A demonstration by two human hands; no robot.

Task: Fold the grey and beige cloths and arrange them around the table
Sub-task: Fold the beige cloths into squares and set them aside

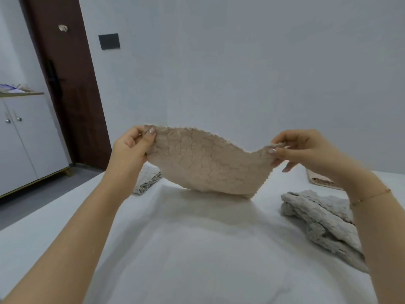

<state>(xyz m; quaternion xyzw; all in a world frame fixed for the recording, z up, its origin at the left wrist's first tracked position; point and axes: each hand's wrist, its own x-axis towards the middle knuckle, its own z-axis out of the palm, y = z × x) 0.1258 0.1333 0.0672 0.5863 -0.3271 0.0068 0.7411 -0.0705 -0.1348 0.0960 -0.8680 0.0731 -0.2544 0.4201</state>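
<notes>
Holding beige cloth (206,163) up over the table (186,249), left hand (131,148) and right hand (302,150) each pinching a top corner so it hangs flat for a fold; bottom edge looks just off the table. Loose grey cloth (322,222) lies right of it, unfolded I'd say. Folded grey one (148,178) sits behind-left, folded beige one (320,179) behind-right.

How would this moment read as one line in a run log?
phase: unfolding | left hand: pinches beige cloth corner | right hand: pinches other corner | cloth: above table
</notes>
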